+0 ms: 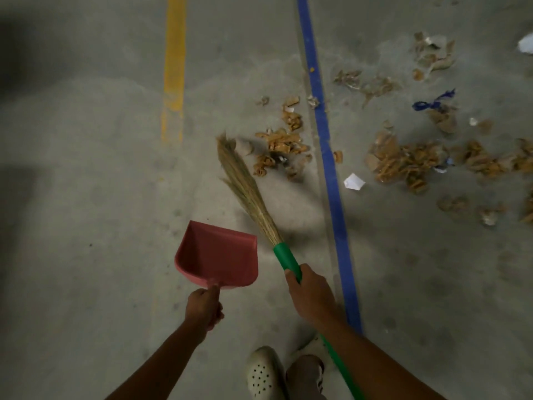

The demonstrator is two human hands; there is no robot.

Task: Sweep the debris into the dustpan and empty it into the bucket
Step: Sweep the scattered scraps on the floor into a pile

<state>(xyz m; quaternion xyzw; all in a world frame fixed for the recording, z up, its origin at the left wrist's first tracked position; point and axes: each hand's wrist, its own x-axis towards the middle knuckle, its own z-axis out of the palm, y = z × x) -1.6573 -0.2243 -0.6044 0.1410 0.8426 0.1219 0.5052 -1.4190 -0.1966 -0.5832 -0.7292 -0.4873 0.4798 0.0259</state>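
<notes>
Pink dustpan [217, 252], green-handled straw broom [285, 256], tan debris [284, 142], yellow stripe [174, 67], blue stripe [323, 125]

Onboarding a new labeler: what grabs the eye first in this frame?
The red dustpan in the left hand, low centre, empty. Beside it the broom in the right hand, bristles reaching the tan debris left of the blue floor line; more lies right of it.

Grey concrete floor [86, 197]. Yellow painted line [174, 67] at left, blue line [326, 140] at right. White perforated clog [261, 373] at bottom edge.
</notes>
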